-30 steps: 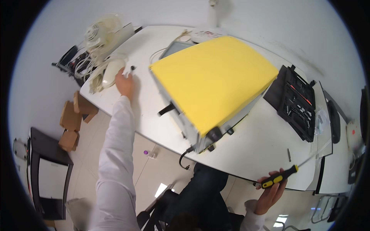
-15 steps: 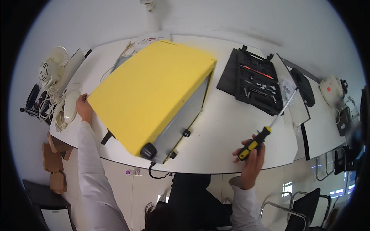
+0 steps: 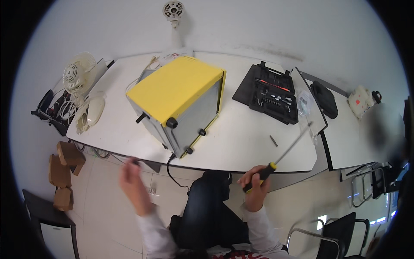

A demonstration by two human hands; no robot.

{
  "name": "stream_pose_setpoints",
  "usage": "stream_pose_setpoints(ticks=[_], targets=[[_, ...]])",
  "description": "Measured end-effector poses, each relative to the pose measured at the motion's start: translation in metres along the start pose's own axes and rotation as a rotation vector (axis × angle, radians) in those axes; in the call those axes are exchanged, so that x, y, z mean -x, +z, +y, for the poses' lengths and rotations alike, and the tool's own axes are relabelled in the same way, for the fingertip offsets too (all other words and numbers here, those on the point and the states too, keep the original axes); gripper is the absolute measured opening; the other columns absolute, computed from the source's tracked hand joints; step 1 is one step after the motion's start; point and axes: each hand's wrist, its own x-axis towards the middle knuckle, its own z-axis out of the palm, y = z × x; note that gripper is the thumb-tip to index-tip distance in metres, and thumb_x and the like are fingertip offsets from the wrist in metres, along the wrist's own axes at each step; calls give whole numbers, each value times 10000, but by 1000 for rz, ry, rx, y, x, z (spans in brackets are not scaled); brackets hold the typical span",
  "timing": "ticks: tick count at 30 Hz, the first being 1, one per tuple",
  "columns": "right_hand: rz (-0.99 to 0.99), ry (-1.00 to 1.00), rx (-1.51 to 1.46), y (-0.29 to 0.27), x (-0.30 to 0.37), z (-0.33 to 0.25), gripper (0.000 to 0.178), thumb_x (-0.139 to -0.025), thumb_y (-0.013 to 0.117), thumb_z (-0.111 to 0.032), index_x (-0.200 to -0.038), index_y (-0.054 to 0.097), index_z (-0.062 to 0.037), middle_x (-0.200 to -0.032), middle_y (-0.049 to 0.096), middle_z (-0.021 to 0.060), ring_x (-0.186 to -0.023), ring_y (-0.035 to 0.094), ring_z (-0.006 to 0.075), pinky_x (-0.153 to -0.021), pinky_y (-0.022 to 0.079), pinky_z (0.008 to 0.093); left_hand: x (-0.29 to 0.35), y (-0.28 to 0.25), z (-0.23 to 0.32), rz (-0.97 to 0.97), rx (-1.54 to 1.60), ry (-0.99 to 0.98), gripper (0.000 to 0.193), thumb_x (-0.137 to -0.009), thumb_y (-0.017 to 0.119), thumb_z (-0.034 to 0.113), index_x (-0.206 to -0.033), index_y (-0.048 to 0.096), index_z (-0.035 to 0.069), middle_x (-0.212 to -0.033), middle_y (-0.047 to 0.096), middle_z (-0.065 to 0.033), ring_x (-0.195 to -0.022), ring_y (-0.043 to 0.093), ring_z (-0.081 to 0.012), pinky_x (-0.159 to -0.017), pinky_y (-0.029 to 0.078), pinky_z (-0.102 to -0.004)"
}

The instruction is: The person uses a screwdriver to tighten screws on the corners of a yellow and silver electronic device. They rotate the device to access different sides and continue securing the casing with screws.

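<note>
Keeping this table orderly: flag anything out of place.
A slim dark rod lies loose on the white table; it looks stray because the open black tool case nearby holds other small pieces.

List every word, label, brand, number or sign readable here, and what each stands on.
Shirt front: red lettering, cut off by the lower edge; not copied here.
White fan base: red marks, too small to read.
White item on the right-hand table: a red mark, no legible text.
Screwdriver: no legible lettering.
Yellow-topped box: no text seen on its visible sides.
</note>
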Motion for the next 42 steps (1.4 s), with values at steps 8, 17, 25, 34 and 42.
stream_pose_setpoints(ticks=[8,17,25,34,42], targets=[[51,174,137,24,75,-13,201,-869,617,-2,-1054,548,-36,-849,568,29,-631,510,59,-554,417,188,145,76,38,-609,548,-505,241,-846,647,-7,-1084,610,-31,-928,618,-61,-792,587,-107,-698,485,-236],[35,144,147,9,83,-30,256,-872,627,-32,-1116,549,-29,-833,576,20,-628,509,55,-541,409,187,168,75,39,-682,516,-482,224,-862,627,2,-1084,621,-29,-993,637,-95,-775,607,-113,-671,488,-238],[61,258,185,-15,86,-16,252,-873,638,-89,-1102,545,-44,-894,561,10,-673,519,59,-574,428,200,185,76,19,-644,372,-374,255,-959,536,161,-1072,619,-52,-1066,648,-116,-947,598,-152,-851,465,-260],[-35,258,349,-14,79,-30,316,-881,636,-175,-1128,507,-27,-931,488,29,-726,508,81,-575,422,212,182,76,-2,-633,342,-474,262,-965,529,142,-1094,614,-69,-1023,648,-119,-917,620,-158,-839,498,-256],[-95,10,549,-24,76,16,389,-852,667,-168,-1176,505,-26,-1016,560,33,-804,567,104,-651,456,223,172,67,-26,-609,393,-551,169,-953,554,125,-1020,577,-29,-1030,639,-119,-958,611,-169,-859,483,-271]])
